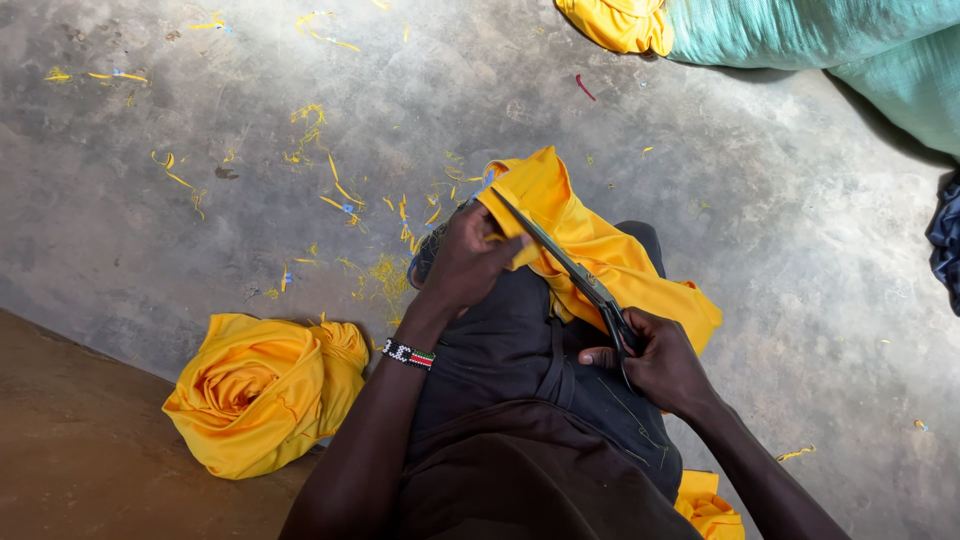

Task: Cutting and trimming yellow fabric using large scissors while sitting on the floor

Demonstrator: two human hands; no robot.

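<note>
Your right hand point(655, 365) grips the scissors point(575, 275); the blades run up-left to the yellow cloth point(600, 245). Your left fingers point(500, 240) pinch its edge beside the tips.

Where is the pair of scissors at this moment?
In the head view, the scissors lie centre-right over the person's lap, handles in the right hand, blades pointing up-left into the yellow cloth held by the left hand.

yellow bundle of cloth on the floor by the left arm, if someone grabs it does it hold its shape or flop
The yellow bundle would probably flop: it lies in soft rolled folds, like the yellow cloth draping over the lap under the scissors. It looks light for its bulk, being thin fabric. It seems unlikely to roll, since it sags flat against the floor.
</note>
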